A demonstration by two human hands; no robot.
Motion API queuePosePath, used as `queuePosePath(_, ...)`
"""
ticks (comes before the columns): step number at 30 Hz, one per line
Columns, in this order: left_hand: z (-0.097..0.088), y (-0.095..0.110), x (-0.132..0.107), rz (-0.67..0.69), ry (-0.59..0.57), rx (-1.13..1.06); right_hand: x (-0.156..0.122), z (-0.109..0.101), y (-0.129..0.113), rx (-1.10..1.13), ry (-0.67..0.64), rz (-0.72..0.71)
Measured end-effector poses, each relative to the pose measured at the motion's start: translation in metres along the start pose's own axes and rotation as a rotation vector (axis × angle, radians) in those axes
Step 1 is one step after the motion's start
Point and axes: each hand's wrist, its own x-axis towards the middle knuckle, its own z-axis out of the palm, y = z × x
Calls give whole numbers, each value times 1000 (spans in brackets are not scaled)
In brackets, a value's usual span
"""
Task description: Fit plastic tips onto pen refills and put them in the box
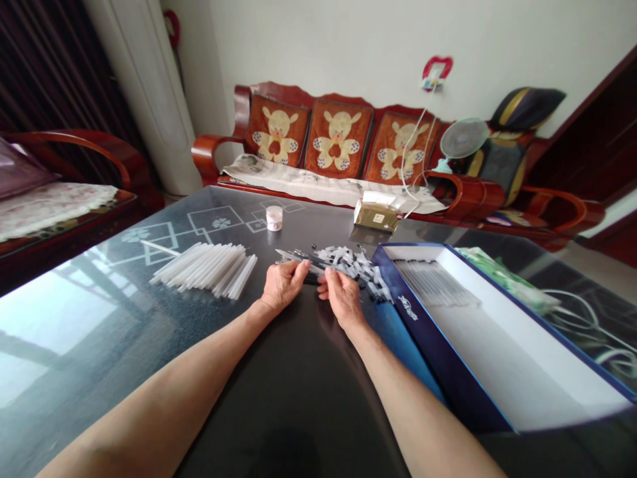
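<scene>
My left hand (286, 285) is closed, thumb pressed on its curled fingers, around what looks like a translucent pen barrel (315, 269). Its pale length runs across to my right hand (343, 299), whose thumb and fingers pinch the other end. Just beyond both hands lies a heap of small white and black pen parts (358, 263), along with some thin dark pieces partly hidden by my fingers. To the left of my left hand, a bundle of translucent white tubes (206, 269) rests on the dark table (298, 372).
Right of my right arm stands an open blue box (512, 345), with a row of pens (438, 282) at its far end. Further back are a small white jar (274, 218) and a tissue box (377, 214). A green packet (507, 279) and a white cable (582, 312) lie beyond the box.
</scene>
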Motion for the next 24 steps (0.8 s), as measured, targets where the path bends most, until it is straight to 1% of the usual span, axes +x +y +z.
queuePosePath(2,0,-2,2,-129,-16,-142,-3,0,-1,-53,-76,-67)
queuePosePath(4,0,-4,6,-201,-31,-319,-6,0,-4,-143,-141,-172)
queuePosePath(6,1,-3,9,-277,-55,-545,-9,0,-6,-256,-182,-304)
queuePosePath(9,3,1,14,-442,-104,-911,-12,2,-9,-376,-228,-470)
queuePosePath(11,3,5,15,-533,-148,-1088,-14,5,-8,-423,-246,-521)
queuePosePath(14,2,9,17,-579,-180,-1203,-16,7,-7,-455,-258,-569)
queuePosePath(16,1,9,18,-573,-166,-1170,-17,6,-9,-437,-216,-598)
queuePosePath(18,1,6,19,-515,-149,-1031,-14,0,-12,-427,-93,-635)
queuePosePath(20,2,2,18,-378,-140,-796,-9,-11,-17,-468,79,-670)
queuePosePath(22,4,-2,16,-196,-132,-514,-1,-25,-21,-571,225,-654)
queuePosePath(23,5,-4,15,-102,-129,-379,3,-32,-22,-643,270,-616)
queuePosePath(24,6,-6,13,-12,-132,-258,6,-39,-23,-724,283,-562)
